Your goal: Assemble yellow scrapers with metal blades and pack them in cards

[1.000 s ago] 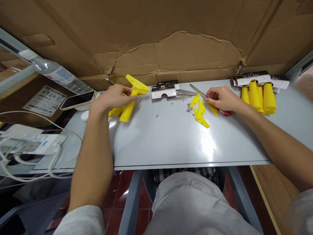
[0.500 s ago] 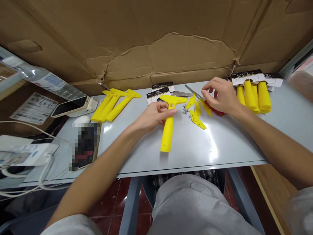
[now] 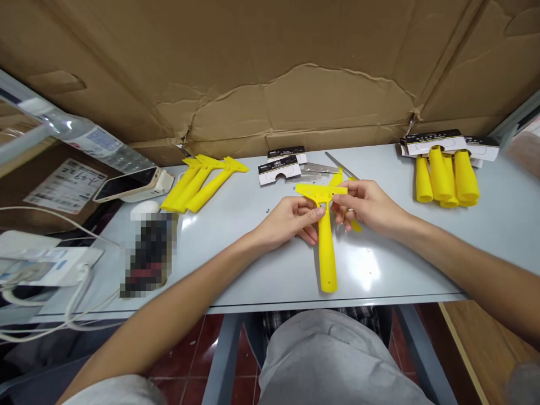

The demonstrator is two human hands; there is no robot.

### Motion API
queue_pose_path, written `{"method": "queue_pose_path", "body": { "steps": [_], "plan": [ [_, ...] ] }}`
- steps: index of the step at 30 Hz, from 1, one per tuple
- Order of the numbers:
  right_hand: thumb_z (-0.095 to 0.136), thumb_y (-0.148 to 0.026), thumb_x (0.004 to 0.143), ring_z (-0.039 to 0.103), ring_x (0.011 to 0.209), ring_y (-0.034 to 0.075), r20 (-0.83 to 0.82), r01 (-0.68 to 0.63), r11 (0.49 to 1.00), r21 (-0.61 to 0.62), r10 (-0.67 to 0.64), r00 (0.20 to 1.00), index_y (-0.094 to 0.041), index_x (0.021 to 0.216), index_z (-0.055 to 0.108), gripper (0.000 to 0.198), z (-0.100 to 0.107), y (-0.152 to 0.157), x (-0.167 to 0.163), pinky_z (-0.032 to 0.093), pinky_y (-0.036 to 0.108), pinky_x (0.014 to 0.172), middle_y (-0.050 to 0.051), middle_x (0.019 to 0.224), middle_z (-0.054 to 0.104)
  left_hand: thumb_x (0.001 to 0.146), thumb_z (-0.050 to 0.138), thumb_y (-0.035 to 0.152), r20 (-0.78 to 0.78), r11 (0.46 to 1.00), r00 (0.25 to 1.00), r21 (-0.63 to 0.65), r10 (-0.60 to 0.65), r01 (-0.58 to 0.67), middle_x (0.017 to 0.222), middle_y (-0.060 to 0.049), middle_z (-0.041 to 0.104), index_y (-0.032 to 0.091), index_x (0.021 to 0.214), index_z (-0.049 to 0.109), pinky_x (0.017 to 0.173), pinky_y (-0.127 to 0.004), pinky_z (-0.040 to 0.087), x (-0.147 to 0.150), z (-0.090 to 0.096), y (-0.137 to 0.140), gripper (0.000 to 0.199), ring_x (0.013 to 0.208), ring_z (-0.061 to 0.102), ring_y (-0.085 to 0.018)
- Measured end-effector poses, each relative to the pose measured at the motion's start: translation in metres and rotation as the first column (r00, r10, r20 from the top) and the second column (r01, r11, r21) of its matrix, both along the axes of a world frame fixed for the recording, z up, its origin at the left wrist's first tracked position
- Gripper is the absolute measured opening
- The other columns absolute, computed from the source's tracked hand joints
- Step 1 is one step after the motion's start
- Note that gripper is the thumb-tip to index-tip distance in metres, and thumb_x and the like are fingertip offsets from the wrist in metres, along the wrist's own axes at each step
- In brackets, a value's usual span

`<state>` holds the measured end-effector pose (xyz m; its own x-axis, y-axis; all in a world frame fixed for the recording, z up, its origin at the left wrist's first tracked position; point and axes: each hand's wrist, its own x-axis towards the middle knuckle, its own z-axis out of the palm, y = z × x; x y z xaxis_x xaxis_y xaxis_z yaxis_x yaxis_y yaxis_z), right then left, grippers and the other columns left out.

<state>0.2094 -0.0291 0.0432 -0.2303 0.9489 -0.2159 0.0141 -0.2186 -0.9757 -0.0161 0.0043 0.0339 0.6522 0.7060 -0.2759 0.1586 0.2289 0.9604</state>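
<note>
A yellow T-shaped scraper handle (image 3: 328,253) hangs over the table's front part, its wide head away from me and its grip pointing toward me. My left hand (image 3: 295,220) is closed around its neck, thumb on top. My right hand (image 3: 365,205) pinches the right end of the head, thumb on the face near a small hole. Anything small between those fingers is hidden. Behind the head and right hand, loose yellow plates (image 3: 336,179) are partly covered. Metal blades (image 3: 319,167) lie just beyond.
Black-and-white boxes (image 3: 279,170) sit at the back. Three more yellow scraper handles (image 3: 216,184) lie left, and several yellow tubular grips (image 3: 442,177) lie right beside other boxes (image 3: 436,142). Phones (image 3: 126,184), cables and a bottle (image 3: 90,138) crowd the left side. Cardboard (image 3: 295,73) walls the back.
My right hand has come from the red item and plates at right to the scraper head. My left hand has brought the scraper handle right and nearer to me.
</note>
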Motion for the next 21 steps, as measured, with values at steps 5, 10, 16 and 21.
{"method": "queue_pose_path", "body": {
  "steps": [5, 10, 16, 21],
  "plan": [
    [0.091, -0.052, 0.076, 0.068, 0.069, 0.012, -0.055, -0.008, 1.000, -0.022, 0.007, 0.998, -0.010, 0.101, 0.068, 0.055, -0.003, -0.001, -0.001, 0.058, 0.024, 0.054, 0.011, 0.094, 0.073, 0.094, 0.077, 0.050, -0.220, 0.953, 0.963, 0.224, -0.154, 0.204, 0.107, -0.015, 0.081, 0.015, 0.111, 0.077, 0.056, -0.029, 0.062, -0.025, 0.018, 0.033, 0.039, 0.072, 0.077, -0.019],
    [0.088, -0.048, 0.081, 0.069, 0.069, 0.011, -0.010, -0.076, 0.997, -0.019, 0.076, 0.997, -0.010, 0.102, 0.069, 0.048, -0.008, -0.001, -0.002, 0.060, 0.024, 0.057, 0.011, 0.089, 0.073, 0.087, 0.062, 0.021, -0.325, 0.789, 0.934, 0.608, 0.150, 0.085, 0.104, -0.010, 0.082, 0.016, 0.111, 0.076, 0.075, -0.037, 0.065, -0.040, 0.012, 0.055, 0.028, 0.081, 0.077, -0.022],
    [0.090, -0.053, 0.077, 0.067, 0.064, 0.009, 0.002, -0.212, 0.977, -0.031, 0.212, 0.977, -0.011, 0.097, 0.066, 0.052, -0.006, -0.007, -0.007, 0.060, 0.022, 0.058, 0.005, 0.080, 0.070, 0.092, 0.050, 0.017, -0.371, 0.363, 0.879, 0.896, 0.300, 0.255, 0.114, -0.012, 0.082, 0.017, 0.110, 0.074, 0.104, -0.046, 0.058, -0.042, -0.014, 0.071, 0.030, 0.107, 0.075, -0.027],
    [0.090, -0.054, 0.077, 0.068, 0.065, 0.011, 0.022, -0.232, 0.973, -0.007, 0.232, 0.973, -0.011, 0.097, 0.066, 0.052, -0.009, -0.007, -0.008, 0.060, 0.022, 0.057, 0.005, 0.080, 0.069, 0.099, 0.049, 0.022, -0.424, 0.376, 0.833, 0.881, 0.357, 0.287, 0.130, -0.014, 0.079, 0.017, 0.122, 0.075, 0.114, -0.046, 0.052, -0.048, -0.019, 0.080, 0.035, 0.125, 0.071, -0.030]
  ]
}}
